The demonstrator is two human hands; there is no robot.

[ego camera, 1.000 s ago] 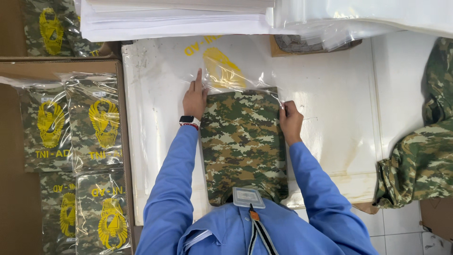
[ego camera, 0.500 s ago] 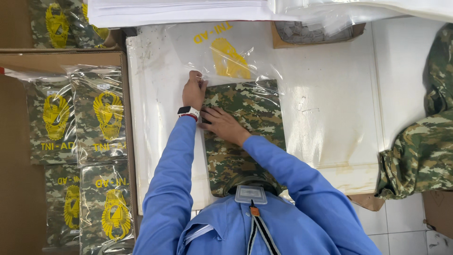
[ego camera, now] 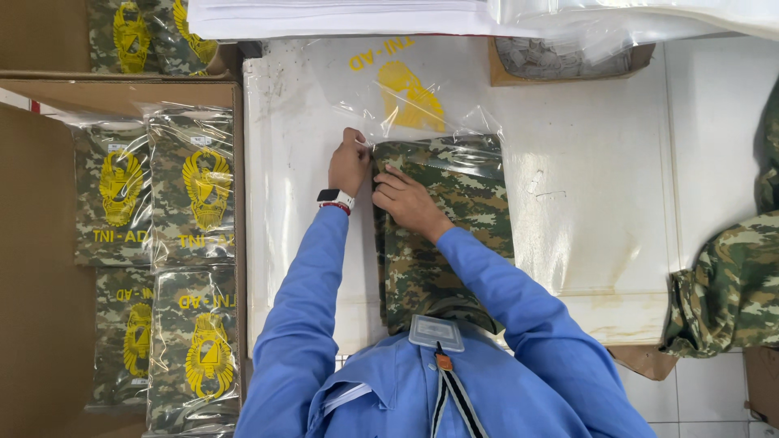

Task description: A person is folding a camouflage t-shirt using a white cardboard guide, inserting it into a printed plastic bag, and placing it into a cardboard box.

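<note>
Pinching the left edge of the clear plastic bag (ego camera: 422, 122), the left hand (ego camera: 349, 165) sits right at the top left corner of the folded camouflage garment (ego camera: 442, 235), fingers curled shut on the film. Right hand (ego camera: 406, 203) is pressed flat-ish on the garment's upper left part, fingers spread a bit and pointing toward the left hand, not clenched on anything, just pushing down on the fabric. Garment lies on the white table (ego camera: 600, 203) in front of the person, its top end already under the bag's shiny mouth, the rest running back toward the blue sleeves. Bag has a yellow emblem printed on it and stretches away toward the far side of the table.

Off to the left there's a cardboard box (ego camera: 49, 268) with packed camouflage bundles (ego camera: 174, 195) lying in rows, each in its own bag with the yellow emblem. Far right, a loose pile of camouflage cloth (ego camera: 730, 284) hangs at the table edge. Stack of white sheets (ego camera: 341, 16) along the top, and a small cardboard tray (ego camera: 568, 61) beside it
</note>
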